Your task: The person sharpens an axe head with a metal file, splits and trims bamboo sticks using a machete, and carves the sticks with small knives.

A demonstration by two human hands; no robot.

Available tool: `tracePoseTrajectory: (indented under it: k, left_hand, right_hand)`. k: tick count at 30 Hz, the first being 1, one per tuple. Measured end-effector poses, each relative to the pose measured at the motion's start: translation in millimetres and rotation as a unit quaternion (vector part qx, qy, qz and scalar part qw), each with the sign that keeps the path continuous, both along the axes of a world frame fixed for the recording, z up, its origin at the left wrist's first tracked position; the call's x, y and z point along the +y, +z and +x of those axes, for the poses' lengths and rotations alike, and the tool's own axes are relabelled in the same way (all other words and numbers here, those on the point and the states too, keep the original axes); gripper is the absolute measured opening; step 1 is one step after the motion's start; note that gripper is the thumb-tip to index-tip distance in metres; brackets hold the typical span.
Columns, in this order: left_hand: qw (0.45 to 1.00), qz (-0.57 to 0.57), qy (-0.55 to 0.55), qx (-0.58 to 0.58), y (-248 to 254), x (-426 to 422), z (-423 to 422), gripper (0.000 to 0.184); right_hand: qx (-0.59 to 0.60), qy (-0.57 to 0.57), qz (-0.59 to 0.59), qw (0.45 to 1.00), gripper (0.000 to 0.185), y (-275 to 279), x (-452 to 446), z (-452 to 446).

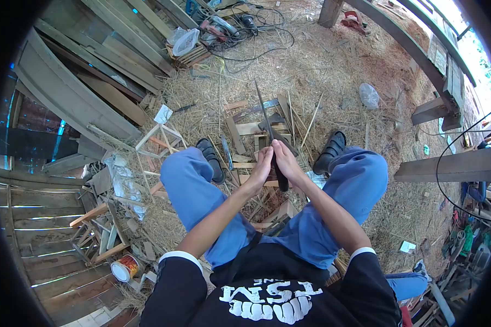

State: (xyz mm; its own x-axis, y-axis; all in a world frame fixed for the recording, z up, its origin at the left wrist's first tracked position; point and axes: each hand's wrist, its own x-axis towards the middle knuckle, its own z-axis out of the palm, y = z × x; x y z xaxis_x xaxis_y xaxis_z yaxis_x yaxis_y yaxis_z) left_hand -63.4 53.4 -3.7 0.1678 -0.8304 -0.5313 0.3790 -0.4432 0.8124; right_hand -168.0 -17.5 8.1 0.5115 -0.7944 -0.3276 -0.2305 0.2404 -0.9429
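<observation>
A long knife [265, 113] with a narrow dark blade points away from me, tip up and forward. Its dark handle [282, 179] runs down between my palms. My left hand [262, 167] presses against the handle from the left, fingers straight and together. From the other side my right hand [288, 162] closes on it, with the fingertips of both hands meeting. Below the blade, on the straw-covered ground, lie wood offcuts [235, 135] and thin sticks, between my sandalled feet. A flat metal strip [226, 151] lies beside the left sandal [210, 160].
Boards [114, 49] lean at the upper left. Power tools [218, 28] with tangled cables lie near a small wooden crate [192, 55]. A small wooden frame [161, 136] stands by my left knee. Timber beams [447, 170] jut in from the right. A can [125, 268] is at lower left.
</observation>
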Motion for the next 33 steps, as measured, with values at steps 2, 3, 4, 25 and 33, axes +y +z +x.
tracePoseTrajectory:
  k: [2,3,4,25,33]
  left_hand:
    - [0.999,0.027,-0.01,0.024,3.9,-0.2,-0.5,0.058]
    - [0.998,0.047,-0.013,0.039,9.9,-0.2,-0.9,0.057]
    - [0.998,0.054,-0.002,0.044,15.9,0.1,-2.4,0.057]
    - [0.991,-0.026,0.072,0.112,31.3,-7.9,-24.1,0.063]
    - [0.991,-0.017,0.107,0.074,32.8,-6.2,-17.8,0.055]
  right_hand:
    - [0.031,0.005,0.004,0.999,0.051,3.8,0.0,-1.0]
    - [0.05,0.009,0.007,0.999,0.053,12.4,0.7,-0.5]
    - [0.068,0.014,0.011,0.998,0.056,19.3,1.5,0.2]
    - [0.13,0.061,-0.155,0.977,0.045,13.0,-6.4,4.8]
    - [0.134,-0.026,-0.247,0.96,0.037,26.2,-13.9,0.9]
